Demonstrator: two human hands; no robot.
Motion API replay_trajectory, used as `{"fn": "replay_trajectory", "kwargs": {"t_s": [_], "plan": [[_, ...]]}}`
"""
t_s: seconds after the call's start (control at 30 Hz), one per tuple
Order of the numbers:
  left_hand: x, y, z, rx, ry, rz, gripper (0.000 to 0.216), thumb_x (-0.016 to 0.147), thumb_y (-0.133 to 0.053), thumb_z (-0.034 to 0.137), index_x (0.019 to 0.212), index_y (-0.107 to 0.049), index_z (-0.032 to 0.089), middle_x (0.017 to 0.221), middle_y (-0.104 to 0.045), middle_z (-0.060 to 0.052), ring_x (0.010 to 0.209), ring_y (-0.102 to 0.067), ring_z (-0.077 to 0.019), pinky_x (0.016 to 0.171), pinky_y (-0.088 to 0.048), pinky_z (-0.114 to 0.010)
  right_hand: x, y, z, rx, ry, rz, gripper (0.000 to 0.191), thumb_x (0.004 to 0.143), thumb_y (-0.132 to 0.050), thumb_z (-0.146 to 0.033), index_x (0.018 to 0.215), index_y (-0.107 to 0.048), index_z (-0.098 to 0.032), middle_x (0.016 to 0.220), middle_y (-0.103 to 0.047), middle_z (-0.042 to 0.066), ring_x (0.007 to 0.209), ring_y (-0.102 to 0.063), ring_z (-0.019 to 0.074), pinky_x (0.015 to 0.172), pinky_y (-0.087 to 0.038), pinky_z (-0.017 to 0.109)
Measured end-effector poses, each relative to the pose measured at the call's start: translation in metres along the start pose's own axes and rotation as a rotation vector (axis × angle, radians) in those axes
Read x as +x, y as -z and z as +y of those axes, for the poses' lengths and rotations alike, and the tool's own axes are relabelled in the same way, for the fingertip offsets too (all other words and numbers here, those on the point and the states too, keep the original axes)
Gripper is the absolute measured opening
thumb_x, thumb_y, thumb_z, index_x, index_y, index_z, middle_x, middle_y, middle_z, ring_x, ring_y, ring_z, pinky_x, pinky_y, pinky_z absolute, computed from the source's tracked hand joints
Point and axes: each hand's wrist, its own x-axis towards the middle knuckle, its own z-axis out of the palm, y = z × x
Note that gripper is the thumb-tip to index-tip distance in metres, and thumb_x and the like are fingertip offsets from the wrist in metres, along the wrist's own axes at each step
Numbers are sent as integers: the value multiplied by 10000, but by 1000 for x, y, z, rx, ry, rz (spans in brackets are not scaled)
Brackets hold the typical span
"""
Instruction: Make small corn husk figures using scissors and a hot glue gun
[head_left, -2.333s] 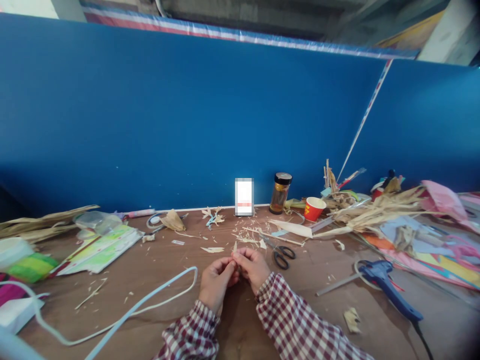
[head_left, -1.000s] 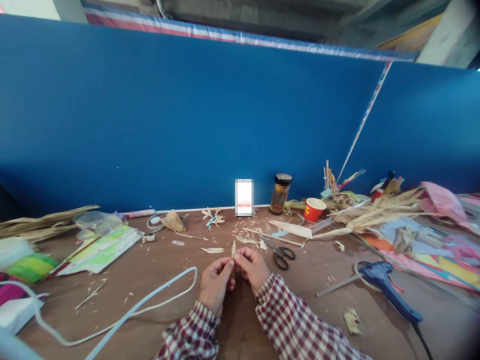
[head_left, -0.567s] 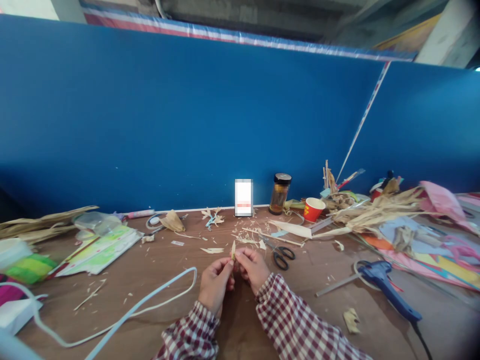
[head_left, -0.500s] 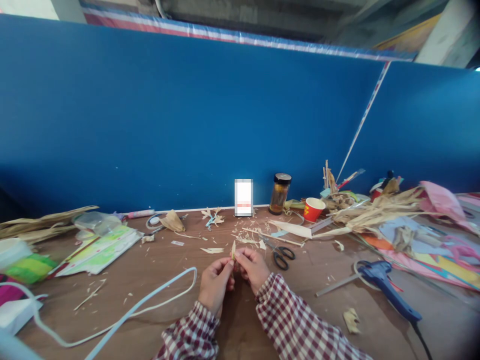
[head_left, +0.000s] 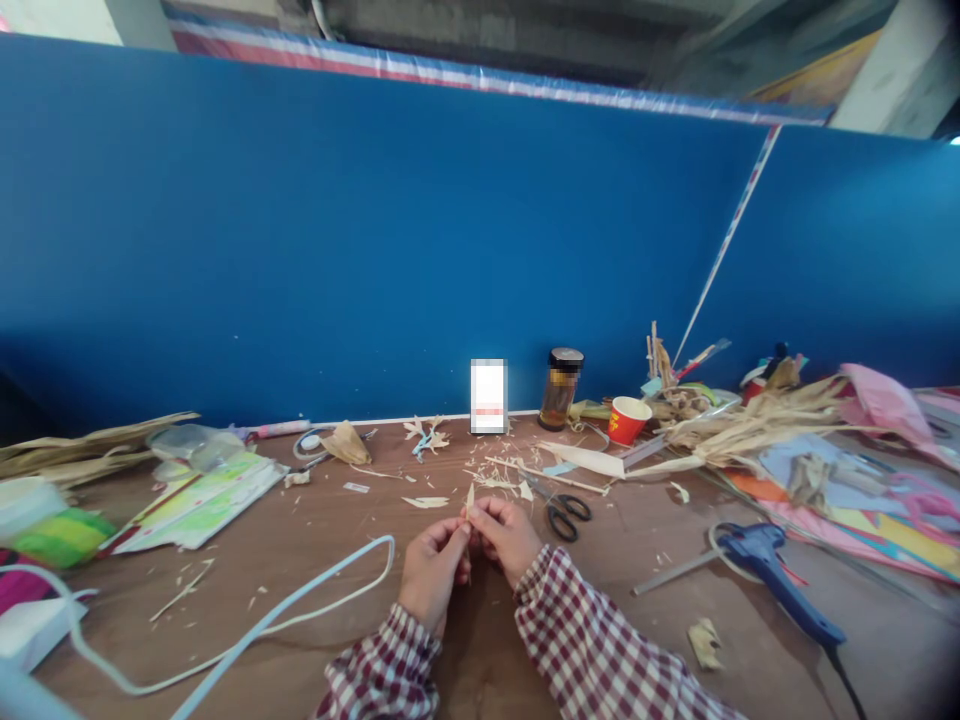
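A small pointed piece of pale dried husk point(head_left: 471, 495) stands upright between my fingertips. My left hand point(head_left: 433, 570) pinches its lower part, with the fingers curled together. From the other side, my right hand point(head_left: 510, 538) closes thumb and finger on the same piece. The fingers cover its lower end. Just beyond the left hand lie a few cut husk slivers point(head_left: 426, 502). Black-handled scissors point(head_left: 564, 515) rest to the right of the right hand, their blades among pale scraps point(head_left: 499, 474).
A blue hot glue gun point(head_left: 780, 580) lies at right, near a husk scrap point(head_left: 704, 643). At the back stand a dark-lidded bottle point(head_left: 560, 392) and a red paper cup point(head_left: 628, 422). Dried husks point(head_left: 772, 420) pile up at right. A pale-blue cable point(head_left: 292, 598) loops at left.
The husk piece has turned slightly between my fingertips and now shows a paler side. Both hands stay almost in place, and the other things lie as before.
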Motion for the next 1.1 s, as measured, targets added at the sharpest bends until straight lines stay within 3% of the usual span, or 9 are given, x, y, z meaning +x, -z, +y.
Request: {"fn": "replay_trajectory", "kwargs": {"t_s": [0.2, 0.7, 0.97, 1.1], "plan": [[0, 0, -1, -35, 22, -8, 326, 520, -709, 380, 699, -648, 114, 498, -563, 19, 363, -417, -41, 344, -331, -153, 1, 0, 4, 26, -9, 33, 289, 665, -627, -420, 719, -569, -142, 443, -450, -69, 348, -287, 28, 334, -148, 163], [6, 5, -2, -164, 170, -79, 333, 491, -762, 329, 721, -640, 121, 437, -527, 50, 338, -402, -9, 335, -343, -106, 0, -2, 4, 96, 17, 38, 294, 661, -630, -421, 725, -563, -142, 463, -403, -74, 369, -278, 22, 343, -151, 153], [4, 3, -3, -143, 127, -95, 330, 525, -742, 343, 731, -597, 130, 442, -530, 57, 327, -412, -15, 316, -333, -105, 0, -1, 5, 56, 47, 27, 253, 687, -612, -395, 730, -574, -149, 491, -433, -67, 367, -265, 24, 350, -161, 163], [6, 3, -5, -118, 78, -67, 342, 518, -742, 353, 729, -595, 127, 550, -592, 28, 376, -479, -31, 351, -391, -126, -2, 0, 2, -84, 126, 49, 235, 713, -588, -386, 742, -597, -153, 602, -541, -24, 466, -405, 62, 427, -299, 182]]}}
